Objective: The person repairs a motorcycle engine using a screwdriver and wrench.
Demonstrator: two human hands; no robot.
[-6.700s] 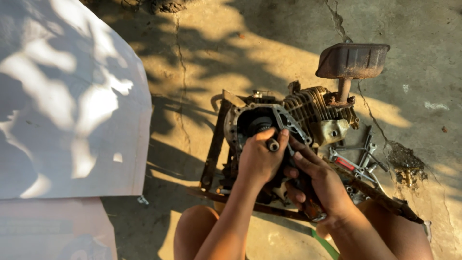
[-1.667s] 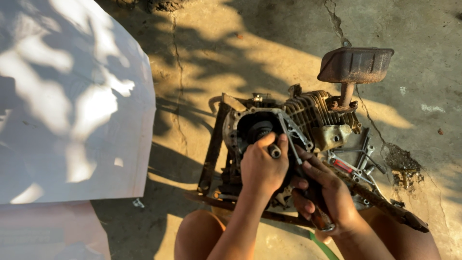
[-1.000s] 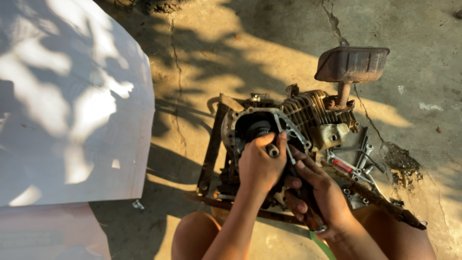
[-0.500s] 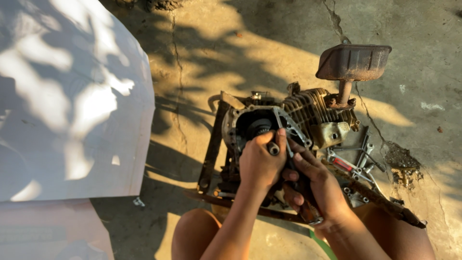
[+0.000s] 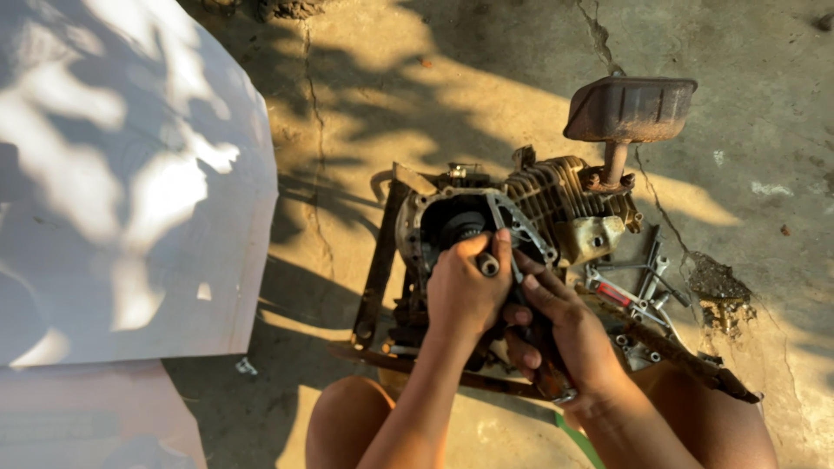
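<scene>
the fingers of the left hand (image 5: 465,291) are curled tightly around a small dark cylindrical tool (image 5: 487,263), its round end showing just above the thumb. the tool is held against the open crankcase (image 5: 469,221) of a small engine (image 5: 530,217), at the lower edge of the round opening. the fingers of the right hand (image 5: 565,326) are seen partly spread and laid against the engine body just beside the left hand; whether anything is clamped in them cannot be told, as the left hand and shadow stand in the way. the engine is found lying on a rusty metal frame (image 5: 382,260) on cracked concrete ground (image 5: 434,87), directly ahead of the person's bare knees (image 5: 347,417). cooling fins are noted on the cylinder (image 5: 552,187) to the right of the opening, and a rusty box-shaped muffler (image 5: 630,108) stands above it on a short pipe. several wrenches (image 5: 638,291) lie on the ground near the right hand, beside a patch of dirt (image 5: 717,282). a large white panel (image 5: 122,174) is recorded well apart to the left, dappled with leaf shadow.
</scene>
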